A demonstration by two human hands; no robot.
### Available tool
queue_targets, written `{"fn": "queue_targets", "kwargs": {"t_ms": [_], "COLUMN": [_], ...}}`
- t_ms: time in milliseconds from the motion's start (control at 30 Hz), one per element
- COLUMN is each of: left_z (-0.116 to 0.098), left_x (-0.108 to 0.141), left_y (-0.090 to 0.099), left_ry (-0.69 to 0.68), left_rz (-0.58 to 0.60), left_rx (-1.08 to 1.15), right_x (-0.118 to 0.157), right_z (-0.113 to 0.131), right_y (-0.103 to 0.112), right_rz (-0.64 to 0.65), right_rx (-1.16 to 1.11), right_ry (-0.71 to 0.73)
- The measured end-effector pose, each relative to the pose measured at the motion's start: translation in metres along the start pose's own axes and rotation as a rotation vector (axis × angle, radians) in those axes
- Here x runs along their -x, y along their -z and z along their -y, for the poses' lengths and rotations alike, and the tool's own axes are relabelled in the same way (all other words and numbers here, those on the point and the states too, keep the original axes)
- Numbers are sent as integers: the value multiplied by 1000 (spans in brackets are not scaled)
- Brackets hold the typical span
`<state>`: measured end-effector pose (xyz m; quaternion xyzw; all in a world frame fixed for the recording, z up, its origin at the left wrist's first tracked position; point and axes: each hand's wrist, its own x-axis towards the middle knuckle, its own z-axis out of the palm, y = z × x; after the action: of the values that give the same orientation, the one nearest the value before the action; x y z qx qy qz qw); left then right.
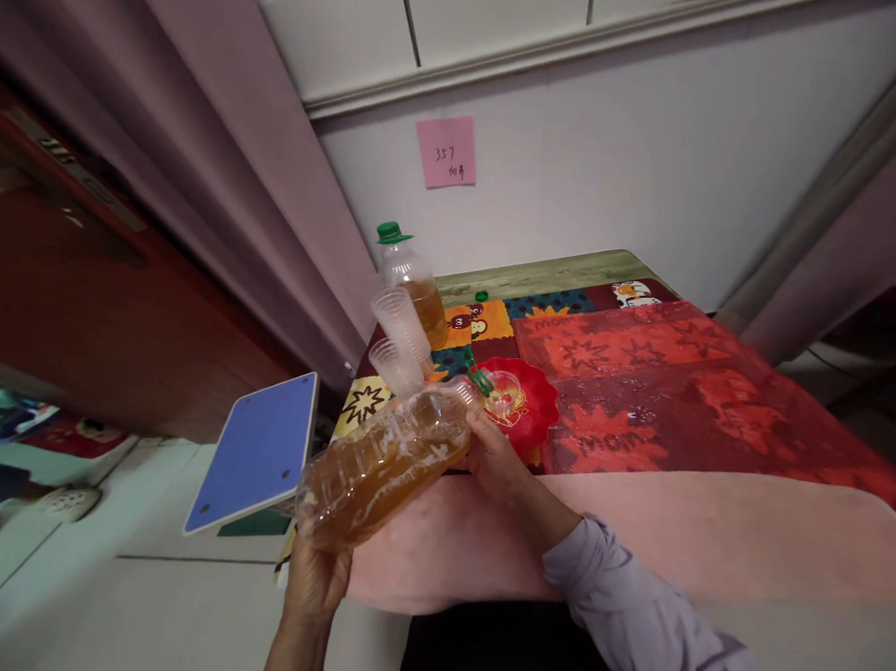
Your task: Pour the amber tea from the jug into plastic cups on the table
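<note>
A large clear bottle with amber liquid lies tilted in both hands, its neck pointing up and right toward a red scalloped plate. My left hand supports the bottle's base from below. Around the neck end are the fingers of my right hand. On the red plate sits a small clear cup, with a green piece at its left edge. Stacked clear plastic cups stand just behind the bottle. Whether the bottle's mouth is uncapped is hard to tell.
Another bottle with a green cap stands at the table's back left. A small green cap lies near the back. The table has a patterned cloth and a pink front cover. A blue board is at the left.
</note>
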<state>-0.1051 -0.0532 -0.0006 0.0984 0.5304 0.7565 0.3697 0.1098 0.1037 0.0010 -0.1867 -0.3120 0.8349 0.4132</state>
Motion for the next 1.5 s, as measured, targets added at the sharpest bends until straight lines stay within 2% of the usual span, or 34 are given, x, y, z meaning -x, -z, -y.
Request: {"fn": "queue_targets", "kwargs": {"t_ms": [100, 367, 633, 1000, 1500], "left_z": [1, -3, -4, -2, -4], "left_x": [0, 3, 2, 1, 2], "left_y": [0, -10, -5, -6, -12], "left_ry": [-24, -17, 21, -17, -25], "left_rz": [30, 18, 51, 3, 10], "left_rx": [1, -40, -23, -18, -45], "right_x": [0, 0, 1, -1, -1], "right_z": [0, -1, 1, -2, -2], "right_y": [1, 1, 1, 3, 4], "right_rz": [27, 24, 11, 6, 10], "right_rx": [-33, -54, -51, -72, -58], "right_ry": [-26, -30, -26, -38, -48]}}
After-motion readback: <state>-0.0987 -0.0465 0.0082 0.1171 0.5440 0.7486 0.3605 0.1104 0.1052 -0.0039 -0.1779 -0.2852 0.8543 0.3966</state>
